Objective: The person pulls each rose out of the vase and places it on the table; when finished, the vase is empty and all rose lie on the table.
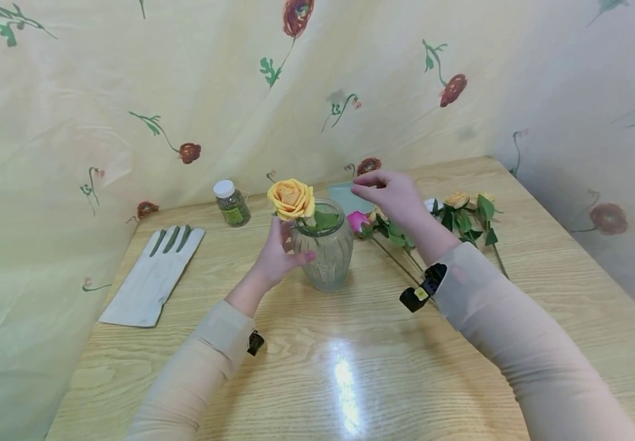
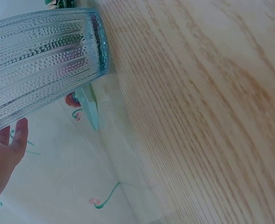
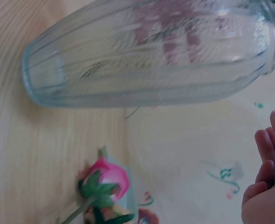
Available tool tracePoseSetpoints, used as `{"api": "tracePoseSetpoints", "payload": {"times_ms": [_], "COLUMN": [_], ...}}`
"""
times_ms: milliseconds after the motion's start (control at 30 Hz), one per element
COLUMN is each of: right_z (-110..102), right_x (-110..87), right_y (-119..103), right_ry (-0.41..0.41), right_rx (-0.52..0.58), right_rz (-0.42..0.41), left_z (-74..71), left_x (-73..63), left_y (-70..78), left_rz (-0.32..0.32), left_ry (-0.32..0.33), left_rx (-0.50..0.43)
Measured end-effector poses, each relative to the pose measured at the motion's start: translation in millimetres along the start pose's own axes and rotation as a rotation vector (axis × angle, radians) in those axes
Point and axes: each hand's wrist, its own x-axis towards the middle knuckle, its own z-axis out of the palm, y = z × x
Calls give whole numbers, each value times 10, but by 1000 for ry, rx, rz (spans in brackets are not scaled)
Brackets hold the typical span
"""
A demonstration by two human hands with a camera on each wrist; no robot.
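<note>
A ribbed clear glass vase (image 1: 325,254) stands upright on the wooden table. One yellow rose (image 1: 291,199) is in it, its bloom leaning left over the rim and a green leaf (image 1: 325,220) inside the mouth. My left hand (image 1: 279,257) holds the vase from its left side, thumb in front and fingers behind. In the left wrist view part of that hand (image 2: 9,151) shows beside the glass. My right hand (image 1: 391,196) is raised just right of the vase mouth, thumb and forefinger slightly apart with nothing between them. The right wrist view shows its fingers (image 3: 268,154) loosely bent.
A pink rose (image 1: 358,223) and several yellow roses (image 1: 457,200) lie right of the vase, partly under my right arm. A pale green flat item (image 1: 345,195) is behind it. At left lie white-and-green gloves (image 1: 152,275) and a white-lidded jar (image 1: 231,205).
</note>
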Motion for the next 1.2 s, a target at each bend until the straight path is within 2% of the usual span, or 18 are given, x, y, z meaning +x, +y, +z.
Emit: {"api": "tracePoseSetpoints", "payload": {"times_ms": [233,500,600,733,833,1000,1200], "right_z": [95,179,196,196,183,220,309], "right_x": [-12,-105,-136,-200,-272,-320,-292], "right_y": [-261,-350,-379,-430,-474,-533,-548], "right_ry": [-109,-207,-231,-215,-215,-256,-247], "right_rx": [143,351,421,503,466,275,90], "right_rz": [-73,-118,-137,-182,-213,-257,-279], "left_z": [-9,-9,-5,-1,-5,-25,-41], "left_x": [-1,1,5,11,14,14,10], "left_y": [-17,-2,4,11,22,25,-36], "left_rz": [-20,-35,-39,-34,-26,-22,15], "left_ry": [-3,2,12,12,7,12,-1], "left_rx": [10,35,42,45,50,51,33]}}
